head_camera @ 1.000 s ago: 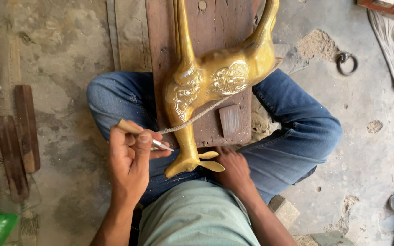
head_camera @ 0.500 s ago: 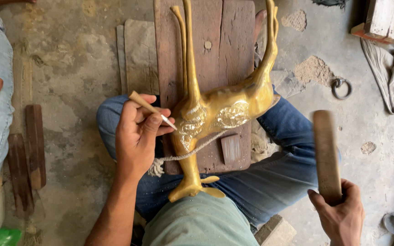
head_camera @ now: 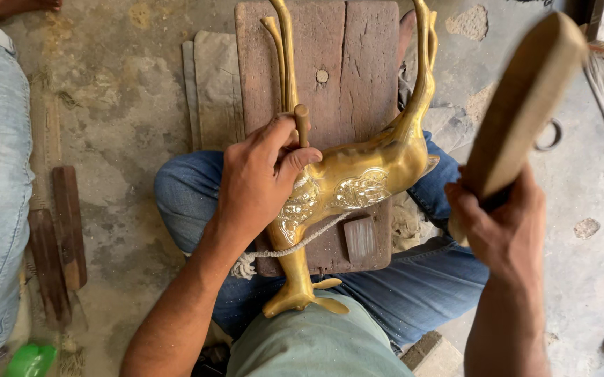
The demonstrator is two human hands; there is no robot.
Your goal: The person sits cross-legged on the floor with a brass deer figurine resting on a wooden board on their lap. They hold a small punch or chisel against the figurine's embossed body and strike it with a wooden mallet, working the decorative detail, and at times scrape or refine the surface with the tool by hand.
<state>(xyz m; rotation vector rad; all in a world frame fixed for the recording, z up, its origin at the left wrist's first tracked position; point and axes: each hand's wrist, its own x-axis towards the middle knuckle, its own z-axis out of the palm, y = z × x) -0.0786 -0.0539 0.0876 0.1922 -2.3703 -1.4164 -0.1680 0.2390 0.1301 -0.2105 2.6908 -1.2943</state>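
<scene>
Chisel [head_camera: 303, 123] clenched in left fingers [head_camera: 284, 150] on brass deer [head_camera: 358, 183], right fingers [head_camera: 473, 213] gripping mallet [head_camera: 518, 105]

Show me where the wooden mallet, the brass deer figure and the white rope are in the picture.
wooden mallet [head_camera: 525, 105]: head view, on the middle of its blurred wooden head.
brass deer figure [head_camera: 365, 178]: head view, on its body by the engraved patch.
white rope [head_camera: 295, 246]: head view, on the stretch below the body.

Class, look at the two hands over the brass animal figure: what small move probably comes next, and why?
Probably the right hand brings the raised wooden mallet down onto the punch. The left hand holds that punch upright against the brass figure, which lies tied by cord on the wooden board.
</scene>
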